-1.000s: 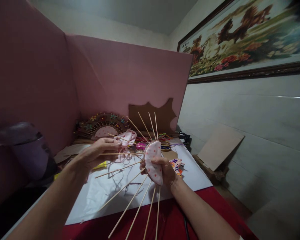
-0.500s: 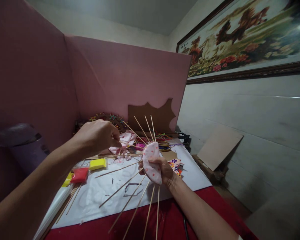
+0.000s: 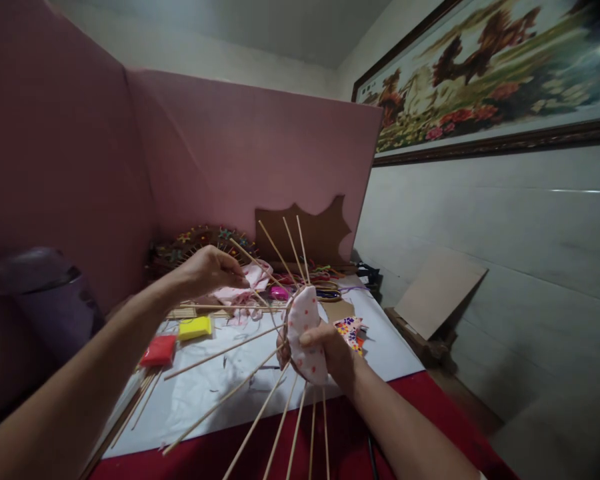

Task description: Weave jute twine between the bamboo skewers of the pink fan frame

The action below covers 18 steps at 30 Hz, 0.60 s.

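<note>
My right hand grips a pale pink, orange-dotted fabric piece, thumb across its face and fingertips behind its left edge. Several thin wooden sticks fan out from that edge, up, left and down toward me. My left hand is raised to the left of the piece, thumb and fingers pinched together. A thin strand appears to run from its fingertips down to the base of the sticks. Behind the left hand lies crumpled pink dotted cloth on the table.
Yellow and red packets lie on the white table covering, near loose sticks. A floral fabric piece is right of my right hand. Brown cardboard leans on the pink partition. A lidded bin stands left.
The dotted piece has turned slightly and shifted down, its sticks swinging and reaching closer to me. My left hand has moved a little right, its fingers now stretched further toward the piece.
</note>
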Tool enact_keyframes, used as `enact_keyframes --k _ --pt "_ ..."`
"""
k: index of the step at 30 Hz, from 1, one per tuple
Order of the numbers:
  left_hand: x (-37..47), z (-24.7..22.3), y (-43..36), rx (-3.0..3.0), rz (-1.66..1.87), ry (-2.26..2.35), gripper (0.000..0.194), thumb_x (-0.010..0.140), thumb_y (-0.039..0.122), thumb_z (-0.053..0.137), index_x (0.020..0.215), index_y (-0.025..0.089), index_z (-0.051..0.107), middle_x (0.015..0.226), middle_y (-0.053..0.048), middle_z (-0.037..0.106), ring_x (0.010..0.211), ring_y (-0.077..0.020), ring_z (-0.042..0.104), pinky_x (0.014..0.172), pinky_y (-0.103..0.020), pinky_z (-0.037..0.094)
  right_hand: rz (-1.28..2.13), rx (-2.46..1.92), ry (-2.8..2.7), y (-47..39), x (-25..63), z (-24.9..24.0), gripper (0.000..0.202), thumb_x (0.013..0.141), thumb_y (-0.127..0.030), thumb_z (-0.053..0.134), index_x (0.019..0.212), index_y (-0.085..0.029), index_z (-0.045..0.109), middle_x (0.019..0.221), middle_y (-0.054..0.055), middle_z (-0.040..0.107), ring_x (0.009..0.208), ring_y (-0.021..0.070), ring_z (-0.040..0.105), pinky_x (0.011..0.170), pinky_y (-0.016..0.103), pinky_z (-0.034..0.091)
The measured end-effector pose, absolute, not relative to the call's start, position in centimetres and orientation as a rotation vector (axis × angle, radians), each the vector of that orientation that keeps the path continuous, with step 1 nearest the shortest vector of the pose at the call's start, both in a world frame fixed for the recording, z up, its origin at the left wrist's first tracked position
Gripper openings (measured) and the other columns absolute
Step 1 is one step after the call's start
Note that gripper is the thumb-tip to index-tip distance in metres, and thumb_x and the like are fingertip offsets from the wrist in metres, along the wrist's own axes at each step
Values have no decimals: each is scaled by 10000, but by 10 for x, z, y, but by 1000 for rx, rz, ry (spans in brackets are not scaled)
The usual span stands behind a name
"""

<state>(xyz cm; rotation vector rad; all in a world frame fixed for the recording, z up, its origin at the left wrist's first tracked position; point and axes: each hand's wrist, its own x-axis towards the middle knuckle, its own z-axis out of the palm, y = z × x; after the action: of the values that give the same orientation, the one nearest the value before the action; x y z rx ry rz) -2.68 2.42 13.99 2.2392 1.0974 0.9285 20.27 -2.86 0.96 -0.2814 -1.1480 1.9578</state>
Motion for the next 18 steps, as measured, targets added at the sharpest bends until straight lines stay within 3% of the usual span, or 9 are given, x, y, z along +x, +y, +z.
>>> enact_keyframes --k 5,11,18 --pt "-5 102 30 2055 952 986 203 586 333 727 592 131 709 491 -13 598 451 -94 484 422 -196 333 1991 -351 -1160 -31 201 9 320 518 -157 635 832 -96 618 684 61 685 567 167 636 496 247 505" --pt "26 65 44 1825 1186 922 198 498 306 781 555 132 703 513 -32 634 479 -109 521 466 -208 386 1956 -393 -1132 -28 202 3 303 497 -137 652 795 -94 619 625 28 665 531 133 616 503 221 505" --pt "43 47 39 1652 1280 862 165 522 277 746 538 122 689 498 -28 619 477 -108 506 478 -220 377 1952 -451 -1108 -26 203 4 353 461 -133 680 806 -106 609 654 33 663 526 129 600 485 219 488"
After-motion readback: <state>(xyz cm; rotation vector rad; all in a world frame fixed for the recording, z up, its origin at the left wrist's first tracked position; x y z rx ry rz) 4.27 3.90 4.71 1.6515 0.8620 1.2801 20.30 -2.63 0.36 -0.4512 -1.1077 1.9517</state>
